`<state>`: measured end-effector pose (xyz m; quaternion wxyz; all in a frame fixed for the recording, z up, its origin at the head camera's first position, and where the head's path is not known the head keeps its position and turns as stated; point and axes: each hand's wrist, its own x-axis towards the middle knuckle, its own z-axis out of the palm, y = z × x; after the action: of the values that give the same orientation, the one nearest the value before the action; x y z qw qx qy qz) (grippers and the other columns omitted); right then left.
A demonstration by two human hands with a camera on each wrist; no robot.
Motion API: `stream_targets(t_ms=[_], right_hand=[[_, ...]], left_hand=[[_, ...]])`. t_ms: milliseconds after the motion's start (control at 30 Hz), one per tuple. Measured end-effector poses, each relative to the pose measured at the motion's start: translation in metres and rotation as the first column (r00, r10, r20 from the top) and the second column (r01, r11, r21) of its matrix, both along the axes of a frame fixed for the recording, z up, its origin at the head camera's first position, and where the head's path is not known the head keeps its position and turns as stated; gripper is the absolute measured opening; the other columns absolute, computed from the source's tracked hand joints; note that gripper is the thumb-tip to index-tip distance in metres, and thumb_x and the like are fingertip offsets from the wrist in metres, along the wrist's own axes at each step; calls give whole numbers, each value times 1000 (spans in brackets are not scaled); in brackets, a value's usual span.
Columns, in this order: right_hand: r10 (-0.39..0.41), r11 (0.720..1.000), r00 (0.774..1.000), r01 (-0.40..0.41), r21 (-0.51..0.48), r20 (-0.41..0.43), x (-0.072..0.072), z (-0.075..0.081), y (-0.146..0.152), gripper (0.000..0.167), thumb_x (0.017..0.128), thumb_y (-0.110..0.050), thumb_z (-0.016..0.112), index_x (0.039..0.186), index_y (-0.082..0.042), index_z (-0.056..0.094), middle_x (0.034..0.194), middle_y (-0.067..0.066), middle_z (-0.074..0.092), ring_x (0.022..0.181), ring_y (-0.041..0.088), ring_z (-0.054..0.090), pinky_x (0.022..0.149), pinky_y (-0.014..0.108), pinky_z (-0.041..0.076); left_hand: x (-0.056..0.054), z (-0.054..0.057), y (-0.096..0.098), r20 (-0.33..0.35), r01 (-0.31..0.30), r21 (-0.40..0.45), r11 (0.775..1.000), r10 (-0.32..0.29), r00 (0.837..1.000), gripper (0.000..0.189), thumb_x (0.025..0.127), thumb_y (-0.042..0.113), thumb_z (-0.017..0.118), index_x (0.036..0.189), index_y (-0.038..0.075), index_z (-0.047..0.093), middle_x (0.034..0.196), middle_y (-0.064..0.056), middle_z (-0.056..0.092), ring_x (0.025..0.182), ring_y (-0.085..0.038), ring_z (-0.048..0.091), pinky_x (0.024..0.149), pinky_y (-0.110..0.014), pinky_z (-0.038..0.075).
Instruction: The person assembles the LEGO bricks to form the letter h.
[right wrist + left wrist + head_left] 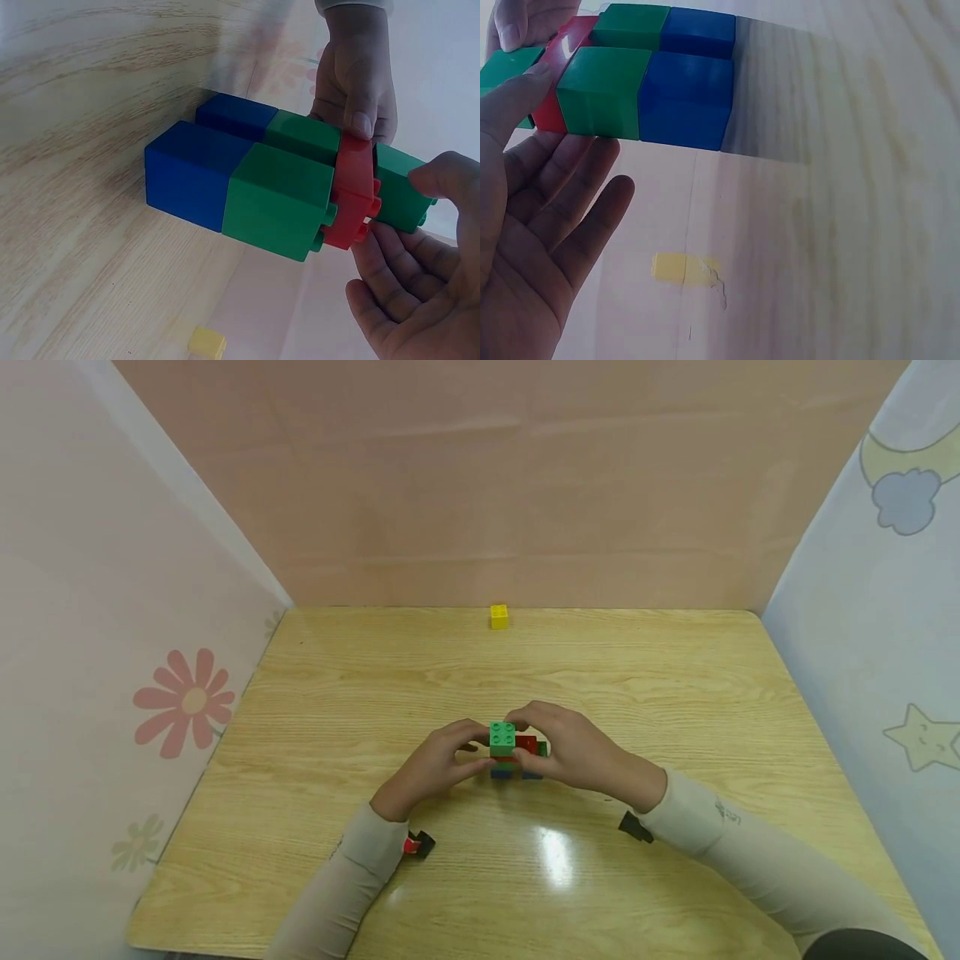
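On the table stands a small structure of toy building blocks. Two blue blocks [184,176] are at the bottom, each with a green block [281,199] on it. A red block [352,191] bridges the two stacks. Over the red block's left end is another green block [502,739], studs up. My left hand [442,756] pinches the red block at its left end, thumb on its near side. The right hand [570,745] grips the top green block between thumb and fingers, as the right wrist view shows.
A yellow block [499,617] stands at the table's back edge. By the left sleeve lies a red and black piece [418,844], partly hidden. A black piece [636,827] lies beside the right cuff. Walls border the table at the back and both sides.
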<state>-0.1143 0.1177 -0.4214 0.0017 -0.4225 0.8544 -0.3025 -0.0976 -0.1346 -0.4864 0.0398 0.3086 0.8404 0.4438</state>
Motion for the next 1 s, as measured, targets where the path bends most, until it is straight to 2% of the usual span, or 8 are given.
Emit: stream_targets(t_ms=[200, 467, 900, 1000], right_hand=[[6, 1000, 1000, -6, -23, -20, 1, -1, 1, 36, 90, -27, 69, 122, -13, 61, 105, -6, 63, 94, 11, 61, 79, 32, 54], [5, 1000, 1000, -6, -25, -23, -1, -2, 0, 36, 90, -26, 70, 122, -13, 61, 105, -6, 63, 94, 12, 62, 77, 31, 54], [-5, 999, 1000, 3, -50, -29, 1, -6, -2, 36, 88, -25, 70, 121, -13, 61, 104, -6, 62, 93, 10, 61, 76, 29, 54], [-10, 998, 999, 8, -55, -39, 1, -5, -2, 37, 88, -26, 70, 121, -12, 61, 104, -6, 62, 93, 10, 61, 77, 30, 54]], left_hand=[[1, 1, 1, 0, -6, -13, 1000, 6, 1000, 39, 92, 35, 67, 128, 23, 60, 118, 13, 60, 108, -7, 58, 86, -26, 52], [0, 1, 1, -4, -12, -15, 1000, 12, 1000, 38, 92, 34, 67, 127, 22, 61, 117, 13, 60, 107, -7, 58, 86, -25, 52], [1, -1, -1, -8, -24, -3, 1000, 24, 1000, 36, 91, 34, 69, 125, 24, 60, 115, 13, 59, 105, -7, 58, 84, -34, 54], [0, 1, 0, -5, -33, 2, 999, 33, 999, 35, 91, 35, 69, 122, 25, 59, 114, 14, 58, 105, -6, 57, 84, -32, 53]])
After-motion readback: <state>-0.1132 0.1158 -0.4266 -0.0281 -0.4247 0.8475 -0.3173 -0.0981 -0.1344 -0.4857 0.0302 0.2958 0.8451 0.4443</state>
